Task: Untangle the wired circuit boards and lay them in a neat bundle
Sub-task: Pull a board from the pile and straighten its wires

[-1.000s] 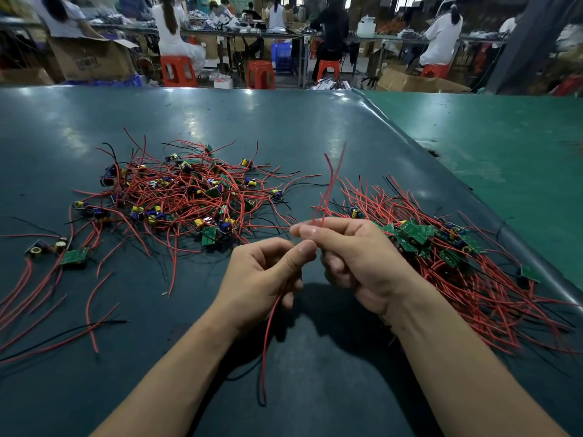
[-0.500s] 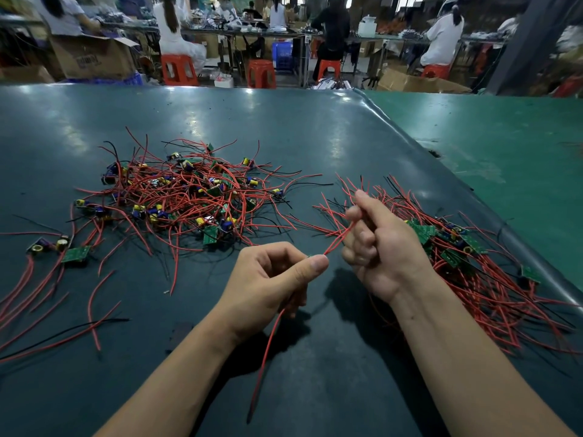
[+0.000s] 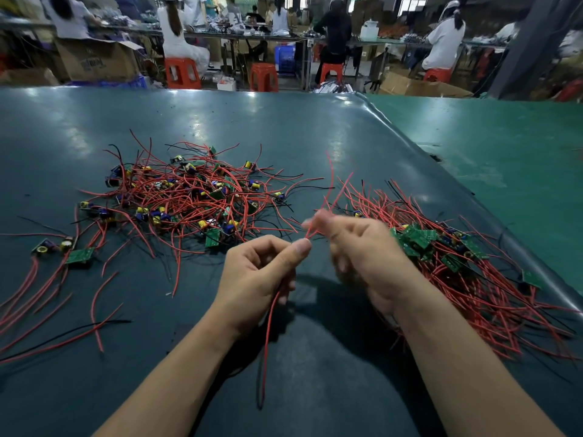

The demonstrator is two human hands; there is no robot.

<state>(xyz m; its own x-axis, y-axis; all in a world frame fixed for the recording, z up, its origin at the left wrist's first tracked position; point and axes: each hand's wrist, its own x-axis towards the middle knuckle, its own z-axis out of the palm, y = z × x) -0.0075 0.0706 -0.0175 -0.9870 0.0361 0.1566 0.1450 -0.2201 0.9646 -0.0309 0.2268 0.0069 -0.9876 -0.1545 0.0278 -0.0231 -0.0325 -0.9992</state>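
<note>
Dark green bench mat (image 3: 315,130): left hand (image 3: 255,275) pinches a long red wire (image 3: 268,335), right hand (image 3: 362,247) is blurred, grip unclear. I'd draw it out slowly so the tangled red-wire pile (image 3: 189,197) stays put.

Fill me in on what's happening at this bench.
A person is sorting wired circuit boards on a dark green table. The left hand pinches a red wire that hangs down toward the table; the right hand, blurred, grips the wire's upper stretch. A tangled pile lies left of the hands, and a straighter bundle lies to the right. Other workers sit at benches behind.
</note>
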